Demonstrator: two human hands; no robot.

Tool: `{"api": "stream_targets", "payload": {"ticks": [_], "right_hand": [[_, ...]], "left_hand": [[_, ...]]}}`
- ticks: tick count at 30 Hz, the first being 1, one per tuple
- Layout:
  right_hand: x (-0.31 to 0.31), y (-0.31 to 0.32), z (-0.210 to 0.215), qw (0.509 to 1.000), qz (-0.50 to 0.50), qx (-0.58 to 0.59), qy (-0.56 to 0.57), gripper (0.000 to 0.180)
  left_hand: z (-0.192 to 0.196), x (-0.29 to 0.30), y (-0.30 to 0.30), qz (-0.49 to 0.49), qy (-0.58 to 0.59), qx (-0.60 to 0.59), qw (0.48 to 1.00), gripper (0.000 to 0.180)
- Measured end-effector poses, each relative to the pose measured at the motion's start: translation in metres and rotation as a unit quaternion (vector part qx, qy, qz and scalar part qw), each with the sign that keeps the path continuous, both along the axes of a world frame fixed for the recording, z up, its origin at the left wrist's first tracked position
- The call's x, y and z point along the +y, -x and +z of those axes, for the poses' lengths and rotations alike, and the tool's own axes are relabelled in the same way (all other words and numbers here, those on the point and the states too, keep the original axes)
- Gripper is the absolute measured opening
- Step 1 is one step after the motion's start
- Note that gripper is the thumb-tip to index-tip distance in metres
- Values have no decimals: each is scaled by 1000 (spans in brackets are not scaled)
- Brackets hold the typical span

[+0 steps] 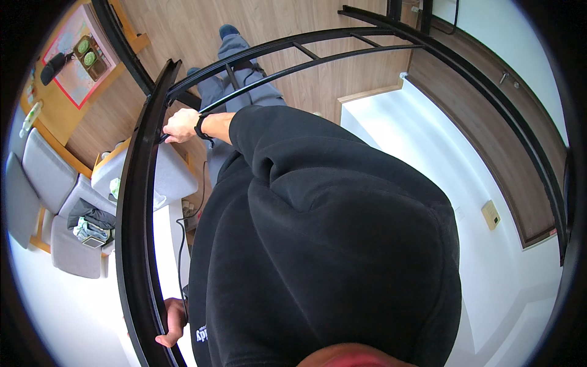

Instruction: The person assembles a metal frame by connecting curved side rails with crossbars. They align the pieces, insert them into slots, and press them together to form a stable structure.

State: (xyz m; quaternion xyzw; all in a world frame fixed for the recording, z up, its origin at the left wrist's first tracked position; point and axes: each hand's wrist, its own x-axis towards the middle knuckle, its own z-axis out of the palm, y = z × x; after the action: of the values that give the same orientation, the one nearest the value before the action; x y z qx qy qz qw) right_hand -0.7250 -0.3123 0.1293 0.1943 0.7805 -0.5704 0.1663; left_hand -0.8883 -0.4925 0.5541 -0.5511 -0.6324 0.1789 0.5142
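Catalogue, left to right.
Grey-cushioned chair (46, 162): one of several, left of both grips, well apart; crumpled clothing (92, 214) lay on the seating, nearer the left grip.
Wooden bench (52, 117): beyond and left of the right grip; bore a red-bordered mat (68, 88) and a brown tray (96, 72) with two green items.
Black metal frame (137, 232): side rail ran along the left of both grips, touching each.
Left grip (175, 318): against the rail's inner edge; most fingers hidden, so whether it was clamped could not be told.
Right grip (181, 125): clamped on the frame near its corner, beyond the left grip; black wristband (200, 126) just behind.
Curved crossbar (293, 40): part of the frame; arched rightward from near the right grip.
Beige wall plate (490, 215): well right of both grips.
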Motion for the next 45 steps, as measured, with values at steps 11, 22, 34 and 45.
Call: {"api": "stream_targets", "payload": {"ticks": [11,22,34,45], "right_hand": [[2,-5,0,999,13,17,-33,46],[-10,-11,10,997,32,9,-68,44],[-11,-12,18,997,17,2,-74,44],[-15,-17,20,997,5,20,-80,45]], "left_hand": [[9,-18,-7,25,21,27,999,52],[-5,9,-15,37,-29,12,999,58],[-9,-34,3,18,-58,-104,993,53],[-13,-61,7,21,-95,-221,970,50]]}}
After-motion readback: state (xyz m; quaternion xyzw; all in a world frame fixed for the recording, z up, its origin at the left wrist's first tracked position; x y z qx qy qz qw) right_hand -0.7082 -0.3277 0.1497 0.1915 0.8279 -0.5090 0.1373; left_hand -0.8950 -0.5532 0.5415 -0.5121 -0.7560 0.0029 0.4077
